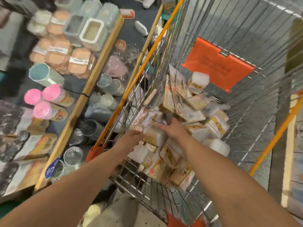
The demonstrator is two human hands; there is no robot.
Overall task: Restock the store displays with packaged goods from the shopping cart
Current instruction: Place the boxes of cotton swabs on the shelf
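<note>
Hands are both down in the cart now, closing in on one pack from either side — a pale boxy thing with a tan label, sitting on top of the heap. Two hands, one from each flank, looks like the way to lift it clean off the pile without dragging its neighbours along. Left hand comes in low over the near orange rim, fingers reaching against the pack's left edge; motion blur hides whether they have curled round it. Right hand lies over the pack's far side, fingers fairly straight and spread, pressing rather than clamping, as far as I can make out. Both forearms are stretched well forward and angled inward, meeting at the pack.

Just beyond the hands, more packs are heaped loose in the cart, some tipped on edge. Out past the left hand, across the cart's wire wall, the display waits, wooden edge and all, with pink-lidded jars and peach-lidded tubs set out in clusters.
</note>
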